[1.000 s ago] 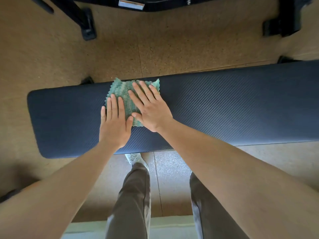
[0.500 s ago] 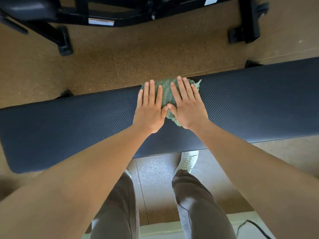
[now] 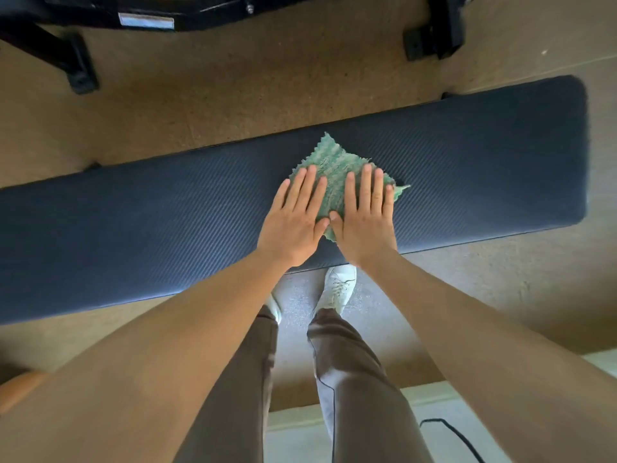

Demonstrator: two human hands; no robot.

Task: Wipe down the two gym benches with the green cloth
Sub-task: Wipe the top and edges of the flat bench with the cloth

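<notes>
1. A green cloth [image 3: 334,162] lay flat on a dark bench [image 3: 484,155], toward the pad's 3 o'clock end.
2. The left hand [image 3: 293,222] and right hand [image 3: 364,225] pressed it side by side, fingers straight, nearly together, pointing to 12 o'clock.
3. Wiping well probably called for even palm pressure and overlapping passes out to the 3 o'clock end and both long edges.
4. No container showed; a black frame [image 3: 147,21] stood at 11 o'clock.

My feed: tan speckled floor [image 3: 233,105] beneath black metal frame [image 3: 80,78]; pale strip [image 3: 290,419], black cable [image 3: 464,441] well apart from frame.
</notes>
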